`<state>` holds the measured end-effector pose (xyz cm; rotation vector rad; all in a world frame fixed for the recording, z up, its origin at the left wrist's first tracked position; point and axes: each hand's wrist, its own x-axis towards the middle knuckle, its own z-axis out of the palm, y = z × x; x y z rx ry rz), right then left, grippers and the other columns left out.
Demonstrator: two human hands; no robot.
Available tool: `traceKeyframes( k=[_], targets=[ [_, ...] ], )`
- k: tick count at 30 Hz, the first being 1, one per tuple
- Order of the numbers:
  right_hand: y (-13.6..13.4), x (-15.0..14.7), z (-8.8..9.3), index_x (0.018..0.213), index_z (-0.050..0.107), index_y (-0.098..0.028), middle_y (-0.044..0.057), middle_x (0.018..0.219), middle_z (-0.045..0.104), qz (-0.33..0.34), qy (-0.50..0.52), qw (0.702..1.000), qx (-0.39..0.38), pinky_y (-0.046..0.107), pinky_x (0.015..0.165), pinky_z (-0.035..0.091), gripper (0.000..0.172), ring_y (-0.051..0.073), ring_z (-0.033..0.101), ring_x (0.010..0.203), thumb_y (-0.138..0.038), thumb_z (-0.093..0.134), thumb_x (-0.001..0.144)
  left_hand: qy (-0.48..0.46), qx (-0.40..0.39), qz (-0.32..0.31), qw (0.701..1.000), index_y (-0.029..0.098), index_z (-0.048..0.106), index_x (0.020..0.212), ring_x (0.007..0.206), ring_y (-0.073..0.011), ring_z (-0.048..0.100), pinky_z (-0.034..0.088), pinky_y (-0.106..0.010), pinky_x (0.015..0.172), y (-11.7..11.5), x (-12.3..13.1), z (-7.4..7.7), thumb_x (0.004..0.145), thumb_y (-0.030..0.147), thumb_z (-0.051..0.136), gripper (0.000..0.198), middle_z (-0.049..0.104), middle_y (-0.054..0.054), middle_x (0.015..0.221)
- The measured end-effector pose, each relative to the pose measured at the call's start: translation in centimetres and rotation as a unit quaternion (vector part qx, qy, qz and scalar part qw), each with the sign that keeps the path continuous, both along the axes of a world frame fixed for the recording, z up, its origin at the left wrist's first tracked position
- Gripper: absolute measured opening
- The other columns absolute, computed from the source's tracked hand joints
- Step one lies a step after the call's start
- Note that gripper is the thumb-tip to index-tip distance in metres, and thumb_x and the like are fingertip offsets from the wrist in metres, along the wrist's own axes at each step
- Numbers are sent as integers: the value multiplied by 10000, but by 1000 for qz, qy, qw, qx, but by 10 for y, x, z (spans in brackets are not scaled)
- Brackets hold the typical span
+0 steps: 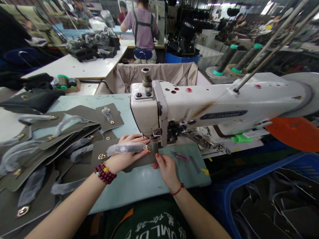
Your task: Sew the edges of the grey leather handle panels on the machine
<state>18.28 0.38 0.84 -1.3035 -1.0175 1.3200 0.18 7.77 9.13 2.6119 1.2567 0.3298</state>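
A dark grey bag panel (134, 163) lies on the pale green table in front of the sewing machine (147, 109). Across it runs a plastic-wrapped handle (126, 148) with gold buckles at its ends. My left hand (124, 156) rests flat on the panel, fingers stretched toward the machine's needle area; the handle crosses over the back of this hand. With thumb and fingers, my right hand (164, 166) pinches the panel's right edge. To the right of that hand lie pink-handled thread snips (179, 156) and a thin grey strip (195, 165).
Several similar panels with wrapped handles (82, 146) pile up at left. A blue basket (225, 199) of dark pieces stands at lower right. Thread cones (225, 59) rise behind the machine, and a cloth-lined bin (154, 74) sits beyond it. A person (143, 26) sits farther back.
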Motion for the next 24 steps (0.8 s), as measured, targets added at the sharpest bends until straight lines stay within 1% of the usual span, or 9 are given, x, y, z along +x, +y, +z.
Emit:
traceKeyframes(
  k=[3, 6, 9, 14, 18, 20, 24],
  targets=[
    [0, -3, -1, 645, 571, -157, 50, 565, 647, -15, 0, 1000, -5, 207, 500, 451, 444, 142, 613, 515, -534, 525, 873, 7, 5, 1, 1000, 311, 683, 1064, 1142, -281, 511, 332, -446, 943, 0, 2, 4, 904, 504, 470, 330, 671, -8, 1196],
    [0, -3, -1, 641, 574, -154, 47, 562, 642, -16, 16, 1000, -13, 206, 498, 449, 446, 132, 593, 498, -539, 534, 862, 3, 7, -2, 1000, 311, 684, 1065, 1146, -278, 508, 330, -444, 948, 1, 3, 6, 905, 497, 473, 323, 674, -6, 1187],
    [0, -4, 0, 639, 581, -150, 45, 553, 635, -17, 29, 999, -23, 205, 497, 445, 447, 127, 582, 490, -542, 545, 851, -3, 0, -3, 1000, 319, 683, 1064, 1150, -272, 505, 339, -442, 950, 1, 3, 6, 903, 496, 477, 316, 673, 1, 1189],
    [1, -6, -2, 619, 557, -155, 35, 539, 623, -29, 61, 997, -38, 201, 492, 439, 444, 119, 565, 479, -544, 565, 834, -10, -4, 3, 1000, 305, 703, 1020, 1117, -274, 527, 359, -450, 950, 3, 2, 4, 892, 503, 490, 318, 695, -19, 1130],
    [4, -7, -3, 624, 559, -154, 28, 537, 613, -29, 75, 996, -32, 194, 491, 435, 445, 113, 558, 481, -545, 563, 837, -10, 5, 9, 1000, 287, 684, 1057, 1098, -263, 540, 373, -424, 943, 7, 1, 3, 889, 519, 484, 350, 690, -27, 1129],
    [7, -7, -2, 623, 556, -154, 25, 535, 607, -29, 74, 996, -31, 192, 490, 429, 449, 109, 550, 479, -548, 561, 838, -11, 3, 13, 1000, 278, 685, 1049, 1082, -259, 548, 375, -412, 947, 10, 1, 2, 880, 532, 488, 363, 699, -34, 1086],
    [15, -6, 2, 615, 560, -148, 25, 528, 599, -26, 66, 997, -31, 191, 486, 422, 459, 99, 529, 464, -549, 558, 839, -21, -18, 20, 999, 272, 703, 958, 1055, -243, 573, 380, -379, 967, 18, 0, 2, 861, 546, 494, 357, 706, -24, 984]
  ],
)
